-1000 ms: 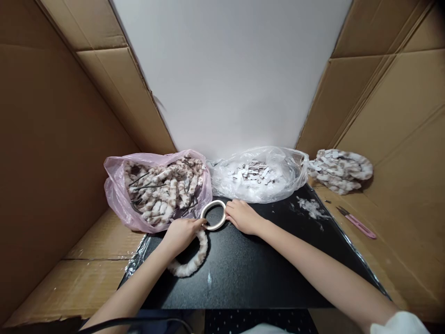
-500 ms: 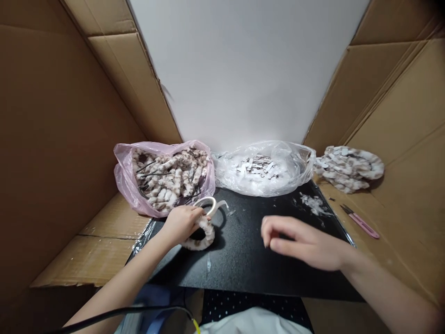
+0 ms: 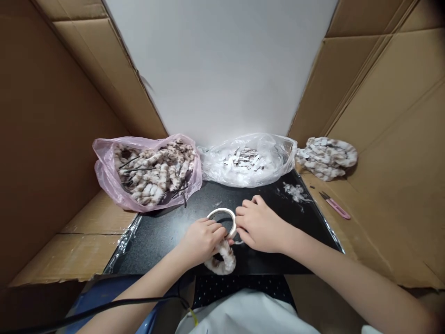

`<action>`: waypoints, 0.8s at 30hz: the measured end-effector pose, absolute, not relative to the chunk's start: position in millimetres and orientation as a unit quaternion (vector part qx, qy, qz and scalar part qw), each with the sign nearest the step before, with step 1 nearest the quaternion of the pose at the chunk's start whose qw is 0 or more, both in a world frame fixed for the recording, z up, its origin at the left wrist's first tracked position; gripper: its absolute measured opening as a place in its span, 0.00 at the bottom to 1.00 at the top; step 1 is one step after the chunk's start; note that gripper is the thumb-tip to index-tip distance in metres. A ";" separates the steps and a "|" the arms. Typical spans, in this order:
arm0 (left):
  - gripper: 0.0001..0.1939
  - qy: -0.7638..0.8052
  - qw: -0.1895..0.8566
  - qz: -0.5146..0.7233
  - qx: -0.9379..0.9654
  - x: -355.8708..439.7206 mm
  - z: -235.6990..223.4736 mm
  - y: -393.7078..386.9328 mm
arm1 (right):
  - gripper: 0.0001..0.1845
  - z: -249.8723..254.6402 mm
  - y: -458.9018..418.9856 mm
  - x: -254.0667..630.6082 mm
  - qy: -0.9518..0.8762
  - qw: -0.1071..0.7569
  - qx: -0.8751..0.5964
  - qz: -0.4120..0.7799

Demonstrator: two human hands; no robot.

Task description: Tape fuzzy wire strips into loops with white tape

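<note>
Near the front of the black table, my left hand [image 3: 204,242] is closed around a fluffy brown-and-white fur ring [image 3: 225,265] and the near side of a white roll of tape [image 3: 222,211]. The fur ring hangs below my fingers, its upper part hidden by them. My right hand [image 3: 261,226] has its fingers bent and pressed against the right side of the roll, closed on the tape there. A short bit of loose tape [image 3: 238,242] shows under my right thumb. Exactly what each fingertip pinches is hidden.
A pink plastic bag [image 3: 104,171] of fur strips with dark cords stands back left. Beside it lies a clear bag [image 3: 278,160] of small tag-like pieces. Fur rings [image 3: 327,157], a pink cutter [image 3: 337,208] and fluff scraps [image 3: 295,192] lie right. Cardboard walls [image 3: 382,139] flank the table.
My right hand has moved left from over the table to the tape roll and closed on it. My left hand has brought the ring and roll nearer to me. The view has shifted slightly.
</note>
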State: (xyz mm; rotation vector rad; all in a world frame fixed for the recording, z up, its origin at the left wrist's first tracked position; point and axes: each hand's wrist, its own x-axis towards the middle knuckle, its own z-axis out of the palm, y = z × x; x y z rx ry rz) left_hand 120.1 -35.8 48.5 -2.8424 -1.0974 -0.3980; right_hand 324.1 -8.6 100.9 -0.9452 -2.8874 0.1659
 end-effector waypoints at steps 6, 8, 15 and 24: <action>0.17 -0.371 -0.027 -0.071 -0.925 128.7 54.2 -25.6 | 0.08 92.9 -19.5 349.6 -0.966 0.045 -0.253 0.025; 0.19 -0.353 -0.050 -0.057 -0.933 130.9 60.3 -22.6 | 0.06 101.2 -24.9 356.1 -0.967 0.049 -0.249 0.016; 0.17 -0.325 -0.158 -0.053 -0.931 127.9 75.2 -10.8 | 0.09 123.3 -30.0 370.8 -0.961 0.058 -0.271 0.012; 0.19 -0.340 -0.401 -0.126 -0.841 121.6 76.1 8.6 | 0.04 108.1 -29.3 358.7 -0.967 0.027 -0.249 -0.037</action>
